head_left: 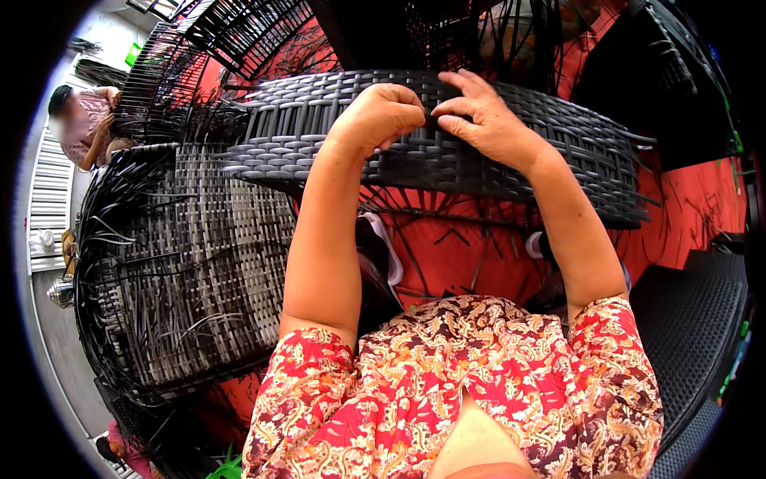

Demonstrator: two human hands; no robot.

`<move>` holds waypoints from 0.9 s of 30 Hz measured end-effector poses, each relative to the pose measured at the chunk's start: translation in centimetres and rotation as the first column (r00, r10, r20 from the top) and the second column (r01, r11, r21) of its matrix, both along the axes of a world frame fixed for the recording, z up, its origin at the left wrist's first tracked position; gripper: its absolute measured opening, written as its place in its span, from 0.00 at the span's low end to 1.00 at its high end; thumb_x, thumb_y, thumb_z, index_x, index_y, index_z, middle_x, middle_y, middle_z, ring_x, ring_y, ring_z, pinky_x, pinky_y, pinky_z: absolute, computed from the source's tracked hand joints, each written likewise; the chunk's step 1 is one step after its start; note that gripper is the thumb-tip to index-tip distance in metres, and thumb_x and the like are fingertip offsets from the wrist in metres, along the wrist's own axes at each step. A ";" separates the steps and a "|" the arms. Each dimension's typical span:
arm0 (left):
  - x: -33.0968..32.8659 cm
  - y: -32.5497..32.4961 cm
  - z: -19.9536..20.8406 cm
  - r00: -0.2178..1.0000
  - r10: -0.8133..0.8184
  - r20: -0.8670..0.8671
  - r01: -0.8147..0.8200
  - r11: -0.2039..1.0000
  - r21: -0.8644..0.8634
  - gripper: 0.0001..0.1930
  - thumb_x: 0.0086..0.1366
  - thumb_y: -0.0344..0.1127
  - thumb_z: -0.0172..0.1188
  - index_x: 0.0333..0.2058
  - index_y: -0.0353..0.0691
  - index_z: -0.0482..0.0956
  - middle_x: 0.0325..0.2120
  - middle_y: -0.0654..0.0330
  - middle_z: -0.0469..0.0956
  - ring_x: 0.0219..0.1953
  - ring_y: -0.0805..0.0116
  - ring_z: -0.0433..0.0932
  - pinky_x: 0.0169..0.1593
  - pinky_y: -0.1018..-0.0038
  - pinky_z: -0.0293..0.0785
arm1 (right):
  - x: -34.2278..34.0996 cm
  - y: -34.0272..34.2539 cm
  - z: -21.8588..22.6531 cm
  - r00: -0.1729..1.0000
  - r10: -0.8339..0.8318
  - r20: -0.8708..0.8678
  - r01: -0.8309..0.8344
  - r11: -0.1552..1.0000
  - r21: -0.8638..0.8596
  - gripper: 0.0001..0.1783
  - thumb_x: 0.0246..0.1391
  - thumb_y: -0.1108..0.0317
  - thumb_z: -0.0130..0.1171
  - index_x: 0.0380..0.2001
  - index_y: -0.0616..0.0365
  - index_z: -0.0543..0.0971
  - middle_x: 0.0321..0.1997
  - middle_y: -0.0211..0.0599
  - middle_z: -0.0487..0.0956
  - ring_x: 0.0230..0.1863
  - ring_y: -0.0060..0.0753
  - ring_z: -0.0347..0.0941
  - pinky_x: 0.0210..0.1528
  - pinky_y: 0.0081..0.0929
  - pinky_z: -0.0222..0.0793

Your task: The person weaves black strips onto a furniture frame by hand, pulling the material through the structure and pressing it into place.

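Observation:
In front of me lies a long, curved woven wicker piece (pixel 303 112) of dark grey strands, with loose strand ends at both sides. Over its middle, my left hand (pixel 377 118) is closed, fingers curled in. Whatever it may hold is too small or hidden to name. Just to the right, my right hand (pixel 488 121) has its fingers apart over the same weave. Its thumb and forefinger are near the piece's dark middle, with nothing visible between them.
A large grey-and-black woven panel (pixel 215 271) with loose strands stands at the left. Black wicker frames (pixel 239 32) rise at the back, above a red floor (pixel 431 263) with scattered strands. Dark woven panels (pixel 686 319) are at the right. Another person (pixel 92 128) is at the far left.

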State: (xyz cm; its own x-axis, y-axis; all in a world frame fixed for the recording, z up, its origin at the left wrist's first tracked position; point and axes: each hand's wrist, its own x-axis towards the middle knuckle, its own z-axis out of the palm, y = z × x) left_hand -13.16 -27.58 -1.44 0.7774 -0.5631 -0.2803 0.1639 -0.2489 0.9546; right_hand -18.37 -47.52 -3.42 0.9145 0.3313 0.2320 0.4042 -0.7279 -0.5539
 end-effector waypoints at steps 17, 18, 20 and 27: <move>-0.6 -0.1 -0.6 0.989 0.091 -0.120 -0.086 0.995 0.048 0.12 0.61 0.32 0.53 0.38 0.27 0.76 0.20 0.58 0.77 0.09 0.81 0.64 0.12 0.84 0.58 | 0.5 0.1 -1.0 0.974 0.019 -0.225 0.117 0.811 0.574 0.13 0.50 0.67 0.54 0.16 0.61 0.73 0.58 0.41 0.67 0.44 0.24 0.68 0.44 0.20 0.62; -0.5 0.0 -0.9 0.980 0.091 -0.178 -0.096 0.995 -0.019 0.12 0.61 0.31 0.52 0.37 0.27 0.75 0.20 0.58 0.77 0.09 0.81 0.64 0.12 0.84 0.58 | 0.4 0.2 -0.8 0.965 0.021 -0.262 0.139 0.807 0.574 0.13 0.51 0.68 0.54 0.15 0.60 0.72 0.59 0.40 0.67 0.45 0.22 0.67 0.45 0.20 0.60; -0.1 0.2 -1.5 0.939 0.085 -0.333 -0.147 0.975 -0.166 0.11 0.62 0.30 0.51 0.36 0.27 0.74 0.21 0.56 0.77 0.09 0.81 0.63 0.12 0.84 0.58 | 0.4 0.4 -0.7 0.960 0.008 -0.281 0.159 0.809 0.566 0.13 0.52 0.69 0.53 0.15 0.60 0.71 0.59 0.39 0.66 0.46 0.21 0.66 0.46 0.19 0.59; 0.1 0.0 -1.8 0.688 -0.025 -0.725 -0.399 0.822 -0.406 0.05 0.60 0.26 0.49 0.31 0.30 0.71 0.15 0.65 0.68 0.08 0.86 0.57 0.09 0.89 0.50 | 0.3 0.8 -1.1 0.986 -0.132 -0.104 0.166 0.856 0.491 0.11 0.50 0.71 0.52 0.16 0.63 0.71 0.56 0.42 0.69 0.43 0.24 0.68 0.44 0.21 0.62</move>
